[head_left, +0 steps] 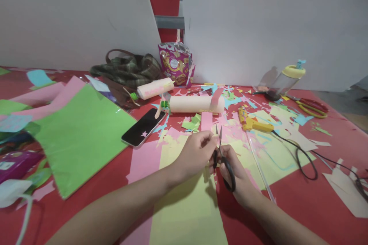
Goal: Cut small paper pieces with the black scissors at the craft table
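Note:
My right hand [234,172] holds a pair of small scissors [229,172] by their black handles, blades pointing away from me and slightly apart. Close beside the blades, my left hand [198,149] is closed in a pinch; whatever its fingertips grip is too small to make out. Both hands are above yellow paper sheets [184,206] on the red table. Just beyond them lies a bottle wrapped in cream paper [192,104], with a green cap and a pink strip around it. A pink paper strip [206,121] lies in front of that bottle.
Left of my hands are a phone [143,127] and a large green sheet [83,138]. A yellow glue gun [255,122] with a black cord lies right, near larger scissors [312,107] and a clear container [284,82]. Behind stand a snack bag [176,63] and another wrapped bottle [155,89].

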A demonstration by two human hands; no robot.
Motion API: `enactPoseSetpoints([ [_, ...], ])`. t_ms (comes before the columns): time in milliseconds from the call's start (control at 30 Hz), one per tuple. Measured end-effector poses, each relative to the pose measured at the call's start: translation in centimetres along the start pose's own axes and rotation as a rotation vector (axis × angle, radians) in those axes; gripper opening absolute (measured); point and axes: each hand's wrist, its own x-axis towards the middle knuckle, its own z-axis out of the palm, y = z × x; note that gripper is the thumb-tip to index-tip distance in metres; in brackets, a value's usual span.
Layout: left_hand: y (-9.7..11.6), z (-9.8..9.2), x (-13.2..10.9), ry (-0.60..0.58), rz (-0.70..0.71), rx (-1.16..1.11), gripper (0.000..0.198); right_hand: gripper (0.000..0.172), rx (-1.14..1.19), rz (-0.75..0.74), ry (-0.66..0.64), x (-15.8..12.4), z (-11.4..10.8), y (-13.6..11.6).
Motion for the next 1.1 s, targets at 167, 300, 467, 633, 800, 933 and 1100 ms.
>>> enactPoseSetpoints([
  [167, -0.01, 0.0, 0.04, 0.026, 0.014, 0.034, 0.031, 0.024, -0.03, 0.016, 0.012, -0.15, -0.21, 0.26],
  [300, -0.02, -0.09, 0.05, 0.024, 0.026, 0.036, 0.031, 0.025, -0.023, 0.026, 0.006, -0.2, -0.17, 0.35],
  [467, 0.07, -0.06, 0.01, 0.023, 0.023, 0.034, 0.031, 0.024, -0.001, 0.047, 0.017, -0.23, -0.13, 0.41],
  [633, 0.07, -0.07, -0.03, 0.033, 0.028, 0.038, 0.032, 0.023, -0.012, 0.047, 0.029, -0.22, -0.16, 0.49],
  [800, -0.04, -0.2, 0.18, 0.031, 0.028, 0.057, 0.031, 0.022, -0.007, 0.048, 0.031, -0.22, -0.15, 0.5],
  [933, 0.06, -0.31, 0.33, 0.03, 0.04, 0.09, 0.03, 0.021, 0.007, 0.069, 0.047, -0.23, -0.05, 0.48],
  [1100, 0.35, -0.57, 0.39, 0.021, 0.033, 0.148, 0.03, 0.023, 0.054, 0.068, 0.131, 0.03, 0.25, 0.3],
])
